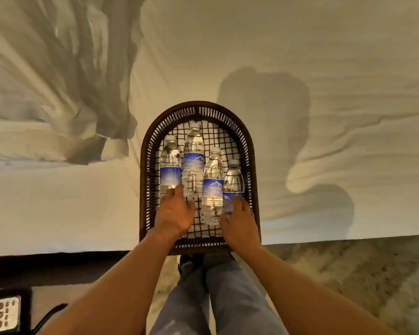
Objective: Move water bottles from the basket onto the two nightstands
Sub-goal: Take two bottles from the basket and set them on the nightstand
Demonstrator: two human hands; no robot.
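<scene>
While the dark woven wicker basket is lying on the white-sheeted bed, four clear blue-labelled water bottles are resting inside it. Left hand and right hand are reaching in, grips released, likely to take one bottle per nightstand.

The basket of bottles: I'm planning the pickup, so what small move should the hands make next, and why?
Probably close each hand on its nearest bottle. The left hand has fingertips on the leftmost bottle, the right hand touches the rightmost bottle, and neither is wrapped around one yet. All four bottles lie in the basket on the bed.
</scene>
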